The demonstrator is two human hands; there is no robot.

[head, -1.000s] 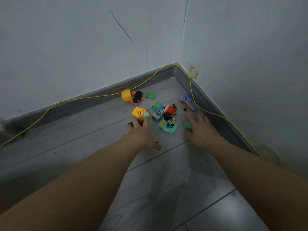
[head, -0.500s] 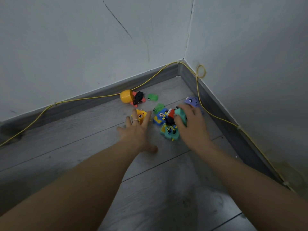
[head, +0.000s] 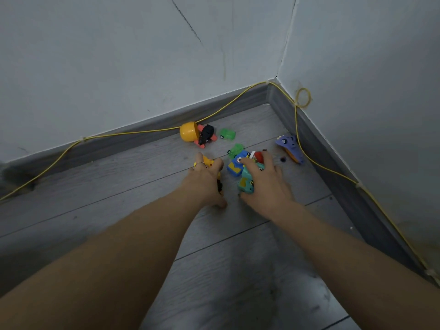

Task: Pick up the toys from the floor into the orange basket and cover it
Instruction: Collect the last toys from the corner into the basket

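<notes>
Gathering stage, corner of a grey plank floor (head: 238, 270) where two pale walls meet. Item one: the left hand (head: 204, 179), ring on one finger, curled over a small yellow plastic toy (head: 209, 162) and a dark piece beneath the palm; the fingers wrap the yellow toy, though whether it is lifted off the boards cannot be told. Item two: the right hand (head: 264, 182), clenched over a teal plastic toy vehicle (head: 246, 184) with a red piece (head: 260, 157) showing at the fingertips. Item three: a blue block-shaped toy with a round eye (head: 235, 165), lying loose between the two hands, touching the right hand's cluster. Item four: two translucent green toy cars, one (head: 236, 148) just beyond the blue toy, one (head: 227, 134) farther off. Item five: a yellow plastic egg half (head: 188, 132) and a black-and-pink figure (head: 206, 138), side by side near the far skirting board. Item six: a purple dinosaur-shaped toy (head: 289, 148), far right, its long axis running along the right skirting, nearer the right hand. A yellow cable (head: 133, 133) follows the skirting. The orange basket is not in view. Judgement: both hands are laden, so the loose items likely wait for a later pass; the purple toy suits the right hand, the egg half the left.
</notes>
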